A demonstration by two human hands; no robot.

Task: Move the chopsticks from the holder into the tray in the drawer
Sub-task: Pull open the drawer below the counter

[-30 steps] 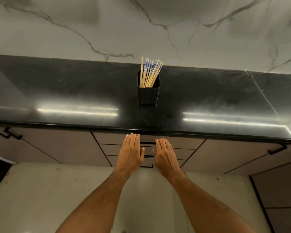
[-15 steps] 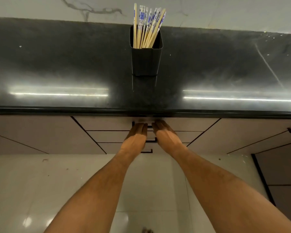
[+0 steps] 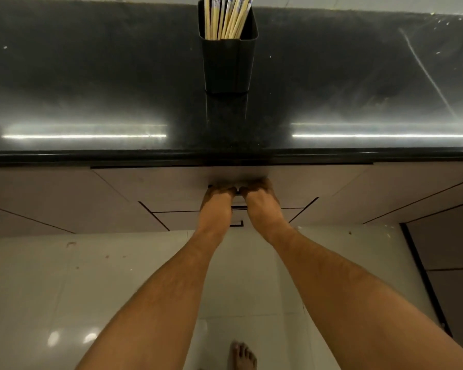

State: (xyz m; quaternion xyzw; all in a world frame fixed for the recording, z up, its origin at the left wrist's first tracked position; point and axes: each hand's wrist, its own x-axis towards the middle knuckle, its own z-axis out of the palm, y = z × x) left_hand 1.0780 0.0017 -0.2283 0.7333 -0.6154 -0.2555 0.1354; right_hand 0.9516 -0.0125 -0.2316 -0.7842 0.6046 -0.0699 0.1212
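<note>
1. Chopsticks (image 3: 226,18): stood upright in black holder (image 3: 227,62), top centre of frame, on dark counter (image 3: 91,76).
2. Left hand (image 3: 217,202) and right hand (image 3: 262,200): side by side at centre, fingers curled over top drawer (image 3: 158,182) handle (image 3: 237,192).
3. Tray: not visible.

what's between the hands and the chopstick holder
In the head view, only bare black countertop and its front edge separate the holder from both hands on the drawer handle below.
</note>
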